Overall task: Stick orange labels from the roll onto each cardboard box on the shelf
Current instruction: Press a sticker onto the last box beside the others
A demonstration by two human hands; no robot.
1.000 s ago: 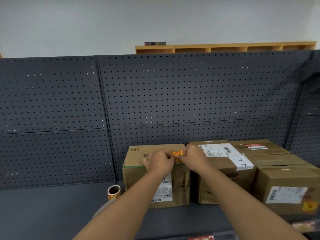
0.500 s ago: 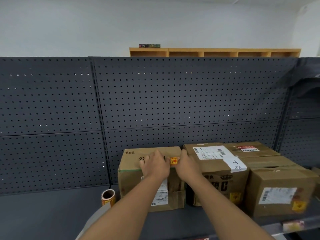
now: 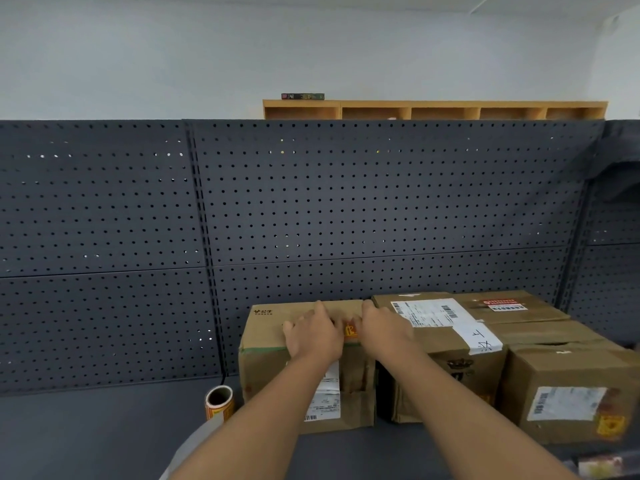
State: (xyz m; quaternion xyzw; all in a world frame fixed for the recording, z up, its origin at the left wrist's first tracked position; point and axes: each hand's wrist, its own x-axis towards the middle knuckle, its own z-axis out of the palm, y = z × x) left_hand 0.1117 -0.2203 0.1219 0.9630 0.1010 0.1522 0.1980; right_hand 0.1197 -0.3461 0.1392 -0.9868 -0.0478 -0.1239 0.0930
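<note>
Three cardboard boxes stand on the dark grey shelf (image 3: pixel 104 431). Both my hands lie on top of the left box (image 3: pixel 270 368). Between them an orange label (image 3: pixel 349 330) lies flat on the box top near its front edge. My left hand (image 3: pixel 313 336) presses down beside the label with fingers stretched forward. My right hand (image 3: pixel 384 329) presses on the label's right side, fingers also extended. The middle box (image 3: pixel 450 344) carries white shipping labels. The right box (image 3: pixel 571 393) has an orange label (image 3: pixel 611 426) on its front. The label roll (image 3: pixel 219 402) stands on the shelf left of the boxes.
A dark pegboard back panel (image 3: pixel 311 209) rises behind the shelf. A wooden cubby unit (image 3: pixel 433 109) shows above it against the white wall. The shelf's front edge (image 3: pixel 595 460) runs at lower right with a price strip.
The orange label went from being held up between my fingertips to lying flat on the left box top. Both hands lowered and flattened onto the box.
</note>
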